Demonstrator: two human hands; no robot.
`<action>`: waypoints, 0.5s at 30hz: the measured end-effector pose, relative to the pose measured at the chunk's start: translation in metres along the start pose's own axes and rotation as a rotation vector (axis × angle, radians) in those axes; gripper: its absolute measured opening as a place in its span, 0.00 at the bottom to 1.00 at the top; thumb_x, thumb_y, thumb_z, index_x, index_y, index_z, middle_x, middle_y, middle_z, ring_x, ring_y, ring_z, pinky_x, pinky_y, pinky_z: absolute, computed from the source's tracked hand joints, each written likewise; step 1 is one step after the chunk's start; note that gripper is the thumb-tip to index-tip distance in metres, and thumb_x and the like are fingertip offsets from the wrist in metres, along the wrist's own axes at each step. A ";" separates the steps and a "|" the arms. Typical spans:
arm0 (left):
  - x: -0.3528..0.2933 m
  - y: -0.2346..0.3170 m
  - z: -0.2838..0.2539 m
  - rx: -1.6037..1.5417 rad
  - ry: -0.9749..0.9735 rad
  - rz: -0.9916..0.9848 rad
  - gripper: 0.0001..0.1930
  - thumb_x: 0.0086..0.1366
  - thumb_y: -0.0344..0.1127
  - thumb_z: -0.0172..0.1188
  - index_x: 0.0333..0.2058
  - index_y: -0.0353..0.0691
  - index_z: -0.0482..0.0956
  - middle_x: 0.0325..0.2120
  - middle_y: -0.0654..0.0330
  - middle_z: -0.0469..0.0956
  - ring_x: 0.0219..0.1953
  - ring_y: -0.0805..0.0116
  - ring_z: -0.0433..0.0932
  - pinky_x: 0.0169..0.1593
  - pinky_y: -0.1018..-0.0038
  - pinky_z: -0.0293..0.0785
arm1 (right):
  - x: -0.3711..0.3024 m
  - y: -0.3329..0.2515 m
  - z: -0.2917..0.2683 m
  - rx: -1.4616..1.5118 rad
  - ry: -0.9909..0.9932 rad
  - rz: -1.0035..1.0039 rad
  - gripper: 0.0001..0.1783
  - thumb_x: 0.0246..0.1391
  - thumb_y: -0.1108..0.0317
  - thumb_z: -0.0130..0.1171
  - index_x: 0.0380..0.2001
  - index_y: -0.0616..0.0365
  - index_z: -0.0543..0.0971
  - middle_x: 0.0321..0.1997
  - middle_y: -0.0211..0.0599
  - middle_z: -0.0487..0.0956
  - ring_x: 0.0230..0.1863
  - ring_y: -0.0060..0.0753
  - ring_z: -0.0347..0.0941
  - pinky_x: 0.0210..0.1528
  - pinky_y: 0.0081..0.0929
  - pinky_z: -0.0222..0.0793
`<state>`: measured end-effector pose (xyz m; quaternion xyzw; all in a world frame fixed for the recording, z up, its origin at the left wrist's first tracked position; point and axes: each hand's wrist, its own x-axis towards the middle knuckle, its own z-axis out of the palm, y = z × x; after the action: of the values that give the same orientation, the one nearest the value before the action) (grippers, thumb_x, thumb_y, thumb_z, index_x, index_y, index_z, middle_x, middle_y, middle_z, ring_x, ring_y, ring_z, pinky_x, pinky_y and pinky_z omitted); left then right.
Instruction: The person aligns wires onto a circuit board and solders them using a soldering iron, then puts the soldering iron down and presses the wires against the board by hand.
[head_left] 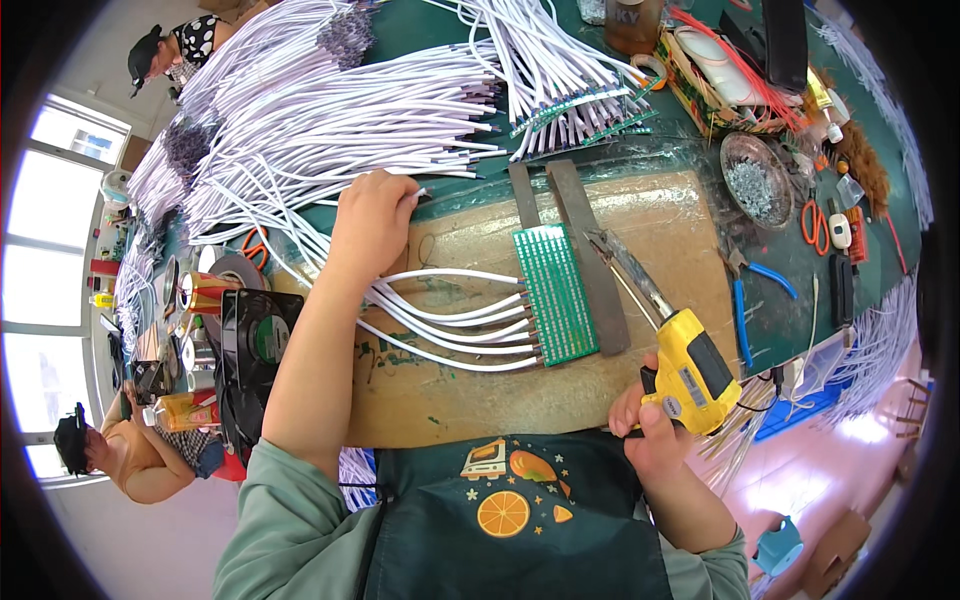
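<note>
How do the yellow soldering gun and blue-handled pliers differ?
The soldering gun is held in the right hand, while the pliers lie on the green tabletop. The soldering gun has a bulky yellow body; the pliers have slim blue handles, spread apart. Both are right of the green circuit board.

You can pass along the near edge of the brown board (450, 412). White cables (370, 110) crowd its far left corner, a dark bar (608, 320) lines the right side of the green circuit board (555, 295), and the yellow soldering gun (692, 375) blocks the near right corner.
</note>
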<state>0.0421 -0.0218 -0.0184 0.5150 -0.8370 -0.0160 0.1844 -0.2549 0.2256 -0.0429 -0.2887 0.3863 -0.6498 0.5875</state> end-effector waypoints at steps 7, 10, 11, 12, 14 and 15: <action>-0.035 0.053 -0.041 -0.369 0.013 -0.038 0.04 0.59 0.24 0.60 0.34 0.36 0.76 0.32 0.56 0.74 0.35 0.58 0.75 0.41 0.68 0.70 | 0.018 0.000 0.019 -0.384 -0.076 -0.072 0.34 0.50 0.79 0.59 0.61 0.64 0.60 0.24 0.32 0.71 0.21 0.22 0.65 0.26 0.23 0.66; -0.051 0.072 -0.049 -0.475 -0.041 0.028 0.04 0.61 0.28 0.58 0.34 0.36 0.76 0.31 0.54 0.74 0.37 0.52 0.75 0.41 0.65 0.72 | 0.037 -0.011 0.042 -0.480 -0.222 -0.061 0.35 0.50 0.82 0.60 0.62 0.64 0.60 0.28 0.31 0.73 0.30 0.19 0.67 0.34 0.19 0.65; -0.057 0.080 -0.049 -0.527 -0.048 0.048 0.04 0.60 0.28 0.59 0.34 0.36 0.76 0.31 0.54 0.74 0.37 0.53 0.75 0.41 0.65 0.72 | 0.043 -0.013 0.054 -0.481 -0.235 -0.058 0.35 0.50 0.82 0.60 0.62 0.64 0.60 0.28 0.31 0.73 0.30 0.19 0.67 0.34 0.19 0.65; -0.059 0.088 -0.048 -0.581 -0.060 0.074 0.04 0.60 0.28 0.59 0.33 0.37 0.76 0.31 0.54 0.74 0.37 0.53 0.75 0.41 0.65 0.72 | 0.048 -0.015 0.066 -0.400 -0.196 -0.033 0.21 0.53 0.81 0.60 0.50 0.62 0.68 0.30 0.28 0.73 0.31 0.17 0.68 0.34 0.17 0.65; -0.060 0.095 -0.048 -0.589 -0.078 0.072 0.04 0.60 0.28 0.59 0.34 0.37 0.76 0.32 0.55 0.74 0.38 0.52 0.75 0.42 0.64 0.72 | 0.053 -0.007 0.075 -0.321 -0.148 -0.102 0.11 0.55 0.83 0.59 0.41 0.62 0.75 0.34 0.27 0.76 0.35 0.16 0.71 0.36 0.17 0.68; -0.060 0.096 -0.050 -0.594 -0.098 0.073 0.04 0.60 0.28 0.59 0.34 0.38 0.76 0.32 0.55 0.74 0.38 0.52 0.75 0.42 0.64 0.72 | 0.054 -0.006 0.078 -0.320 -0.156 -0.100 0.11 0.55 0.83 0.59 0.41 0.62 0.75 0.34 0.27 0.76 0.35 0.16 0.71 0.36 0.17 0.68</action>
<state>-0.0001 0.0840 0.0311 0.4069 -0.8215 -0.2782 0.2867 -0.2009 0.1598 -0.0001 -0.4470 0.4232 -0.5841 0.5291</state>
